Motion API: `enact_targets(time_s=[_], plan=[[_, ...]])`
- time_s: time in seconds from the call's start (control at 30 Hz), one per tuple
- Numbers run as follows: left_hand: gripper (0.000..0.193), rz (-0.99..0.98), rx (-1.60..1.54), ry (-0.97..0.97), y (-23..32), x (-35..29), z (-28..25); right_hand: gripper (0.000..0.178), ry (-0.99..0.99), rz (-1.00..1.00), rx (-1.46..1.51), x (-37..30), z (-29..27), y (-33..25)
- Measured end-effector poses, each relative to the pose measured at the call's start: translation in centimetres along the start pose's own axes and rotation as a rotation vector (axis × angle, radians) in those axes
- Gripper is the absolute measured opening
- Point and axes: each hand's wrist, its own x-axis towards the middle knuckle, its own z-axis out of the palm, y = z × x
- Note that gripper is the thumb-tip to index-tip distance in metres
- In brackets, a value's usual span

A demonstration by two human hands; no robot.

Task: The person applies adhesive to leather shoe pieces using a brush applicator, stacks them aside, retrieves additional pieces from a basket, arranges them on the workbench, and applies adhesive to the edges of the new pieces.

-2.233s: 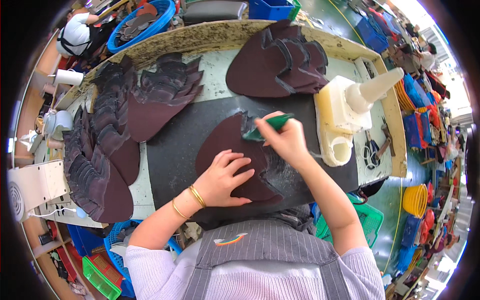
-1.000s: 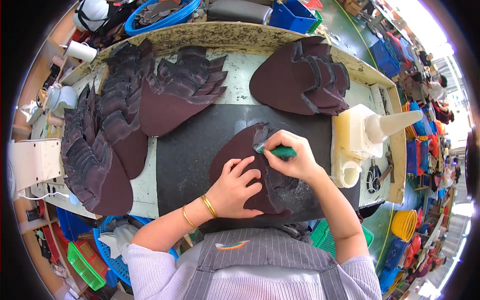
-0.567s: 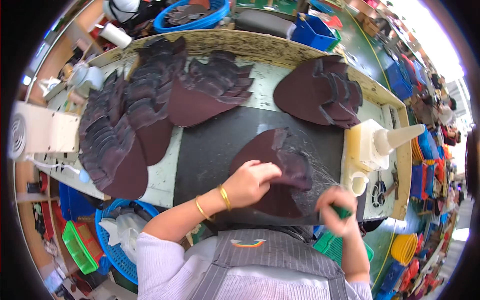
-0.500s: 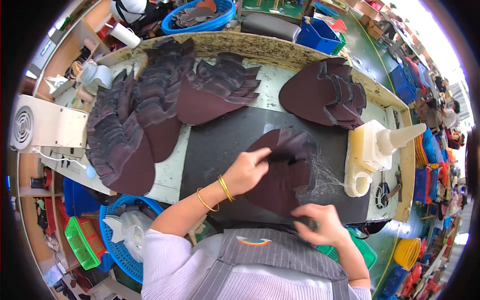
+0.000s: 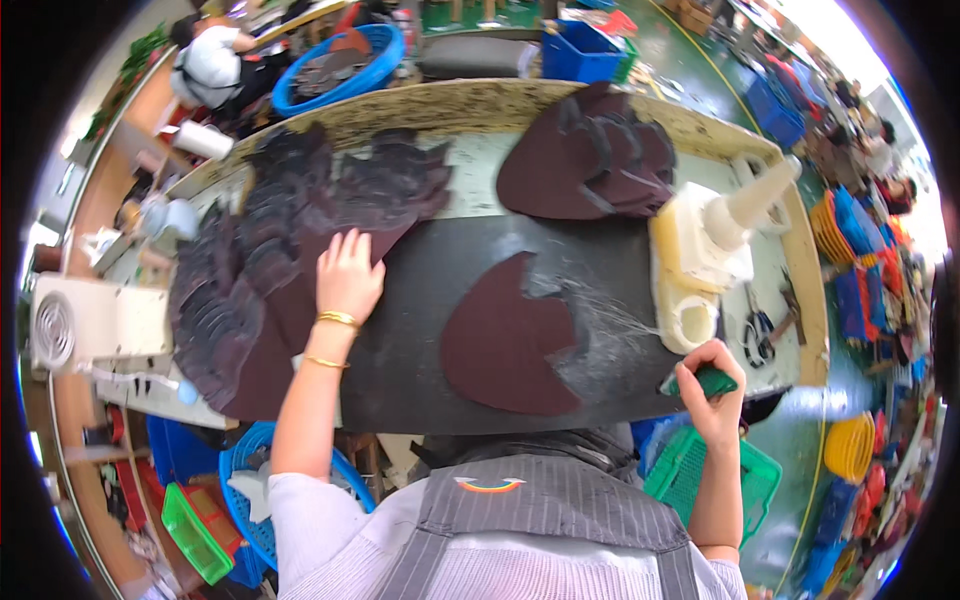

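Note:
My left hand (image 5: 350, 272) reaches to the left, its fingers stretched out over the maroon edge of a pile of overlapping cut pieces (image 5: 365, 205). Nothing shows gripped in it. At the right front edge of the bench, my right hand (image 5: 714, 392) is closed around a small dark green object (image 5: 712, 380) whose kind I cannot make out. Between the hands, a single maroon piece (image 5: 505, 340) lies flat on the black mat (image 5: 430, 290), its notched side facing right. A cream glue pot (image 5: 690, 250) with a cone-shaped spout stands just beyond my right hand.
Another stack of maroon pieces (image 5: 575, 160) lies at the back right, near the raised bench rim (image 5: 470, 100). Scissors (image 5: 757, 335) and a hammer (image 5: 792, 305) rest right of the pot. A white machine (image 5: 90, 320) stands at the left. Baskets sit below the bench.
My left hand has moved left, from the piece on the mat to the pile. My right hand has moved right, away from that piece. The darker flap over the piece is gone. The view has shifted.

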Motion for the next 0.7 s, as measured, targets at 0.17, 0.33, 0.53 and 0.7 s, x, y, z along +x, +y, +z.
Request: enact_targets(time_s=[0.17, 0.33, 0.53, 0.7], plan=[[0.030, -0.016, -0.019, -0.032, -2.0, 0.9, 0.4, 0.012, 0.284, -0.081, 0.015, 0.1, -3.3, 0.8], [0.039, -0.103, 0.109, -0.324, 1.5, 4.9, 0.3, 0.012, 0.345, 0.155, 0.005, 2.5, -3.8, 4.4], [0.074, 0.648, -0.625, -0.289, 11.5, -0.5, -6.8, 0.021, 0.265, 0.300, -0.082, 4.9, -3.7, 4.3], [0.090, 0.804, -0.596, -0.540, 13.8, -2.7, -6.0, 0.020, 0.149, 0.317, 0.217, 5.9, 0.9, 2.4]])
